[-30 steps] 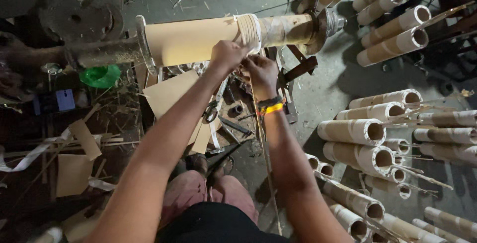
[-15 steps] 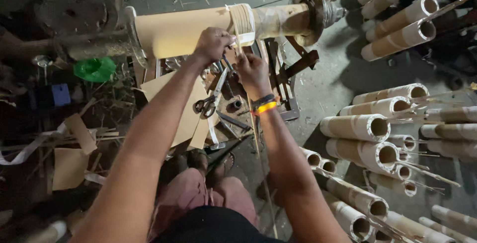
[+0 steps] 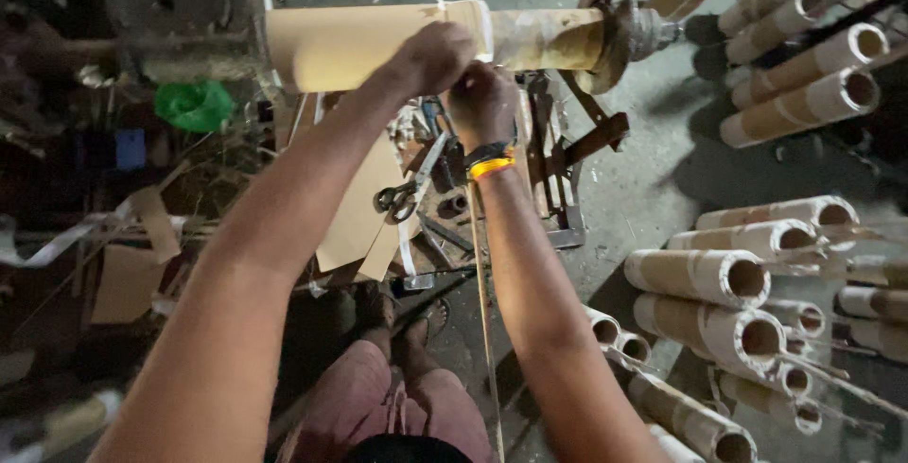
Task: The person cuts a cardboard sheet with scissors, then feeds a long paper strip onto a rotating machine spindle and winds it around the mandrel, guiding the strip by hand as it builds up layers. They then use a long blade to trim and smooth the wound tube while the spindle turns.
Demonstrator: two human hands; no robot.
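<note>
At the far centre of the scene, both hands meet on a long tan cardboard tube (image 3: 378, 42) mounted on a horizontal spindle. The left hand (image 3: 430, 56) lies curled over the near face of the tube, fingers pressed against the cardboard; the right hand (image 3: 482, 104) sits just to its right and slightly nearer, fingers closed in a pinch on a thin pale strip (image 3: 484, 312) that runs from the grip straight toward the near edge of the frame. Whether the left fingers also clamp the strip cannot be told. An orange and black wristband (image 3: 490, 162) circles the right wrist. The tube's long axis runs left to right, crosswise to the strip and to both forearms; the white wrapped band (image 3: 480, 26) at its right end lies directly above the two hands, the left hand being the nearer. Beyond it, further right, stands the round metal end plate (image 3: 605, 33). Below the hands, metal scissors (image 3: 402, 196) rest on flat cardboard sheets (image 3: 355, 217). At right, finished cardboard tubes (image 3: 700, 274) lie stacked on the grey floor (image 3: 653, 179).
</note>
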